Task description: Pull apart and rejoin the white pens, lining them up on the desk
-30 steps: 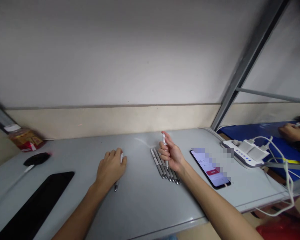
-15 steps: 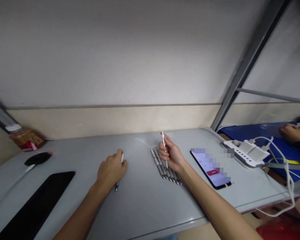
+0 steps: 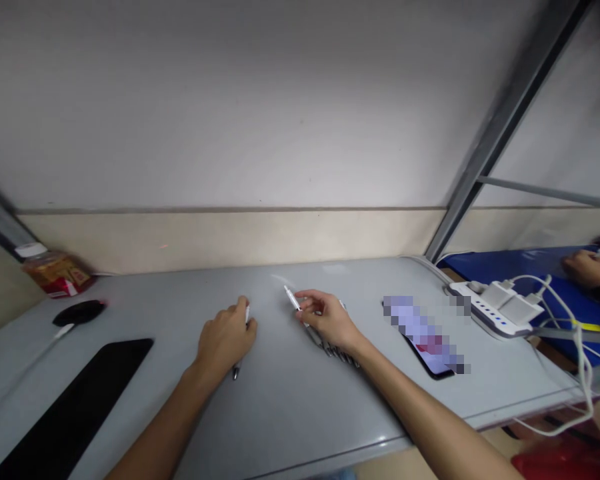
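My left hand (image 3: pixel 226 335) rests on the grey table with its fingers closed around a pen (image 3: pixel 237 369); the dark tip sticks out below and a bit of white barrel shows by the thumb. Between the thumb and fingers of my right hand (image 3: pixel 329 318) is a white pen (image 3: pixel 293 298), tilted with its upper end pointing up and left. Under that hand lies a row of grey-and-white pens (image 3: pixel 341 357), side by side; only their lower ends show clearly, the rest being covered by the hand.
A lit phone (image 3: pixel 430 347) lies right of the pens, and a power strip (image 3: pixel 490 313) with plugged-in chargers stands beyond it. On the left are a dark flat slab (image 3: pixel 75 407), a black round object (image 3: pixel 79 313) with a cable, and a bottle (image 3: pixel 57 275). Another person's hand (image 3: pixel 591 268) is far right.
My right hand has moved left and tipped the pen from nearly upright to slanting left, over the left end of the pen row. My left hand has stayed nearly in place.
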Action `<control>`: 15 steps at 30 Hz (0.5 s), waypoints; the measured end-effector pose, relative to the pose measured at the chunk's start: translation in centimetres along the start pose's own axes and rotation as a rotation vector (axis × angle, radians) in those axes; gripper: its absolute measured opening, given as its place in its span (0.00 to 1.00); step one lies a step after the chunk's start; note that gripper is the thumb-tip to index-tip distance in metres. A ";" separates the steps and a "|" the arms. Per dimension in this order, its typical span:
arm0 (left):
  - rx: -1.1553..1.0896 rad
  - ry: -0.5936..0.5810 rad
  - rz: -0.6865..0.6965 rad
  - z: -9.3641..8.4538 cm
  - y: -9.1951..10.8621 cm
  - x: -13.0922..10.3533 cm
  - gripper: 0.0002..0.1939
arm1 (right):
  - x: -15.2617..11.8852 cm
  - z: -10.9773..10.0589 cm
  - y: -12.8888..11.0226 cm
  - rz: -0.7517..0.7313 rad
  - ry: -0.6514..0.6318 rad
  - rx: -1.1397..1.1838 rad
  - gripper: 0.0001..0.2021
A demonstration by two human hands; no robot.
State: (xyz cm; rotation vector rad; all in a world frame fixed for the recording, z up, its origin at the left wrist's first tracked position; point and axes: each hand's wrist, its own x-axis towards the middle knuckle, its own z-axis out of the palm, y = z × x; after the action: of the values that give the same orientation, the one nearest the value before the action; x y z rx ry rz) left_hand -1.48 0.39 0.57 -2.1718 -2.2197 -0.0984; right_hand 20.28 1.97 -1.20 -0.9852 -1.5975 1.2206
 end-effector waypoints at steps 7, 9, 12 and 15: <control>0.002 0.020 0.017 0.2 -0.1 0.0 0.14 | -0.4 0.0 0.1 -0.145 0.112 -0.723 0.13; 0.003 0.023 0.017 0.2 -0.1 -0.1 0.15 | -0.4 -0.1 0.2 -0.150 0.099 -0.857 0.11; 0.002 0.019 0.017 0.1 -0.1 -0.2 0.16 | -0.4 -0.2 0.6 -0.165 0.102 -0.987 0.13; -0.006 0.023 0.020 0.0 0.0 -0.2 0.16 | -0.3 -0.4 0.8 -0.166 0.106 -1.033 0.15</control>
State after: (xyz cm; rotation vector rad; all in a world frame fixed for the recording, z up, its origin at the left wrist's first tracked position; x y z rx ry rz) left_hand -1.47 0.15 0.51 -2.1834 -2.1883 -0.1282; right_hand 20.83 1.99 -1.99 -1.4444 -2.1921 0.1451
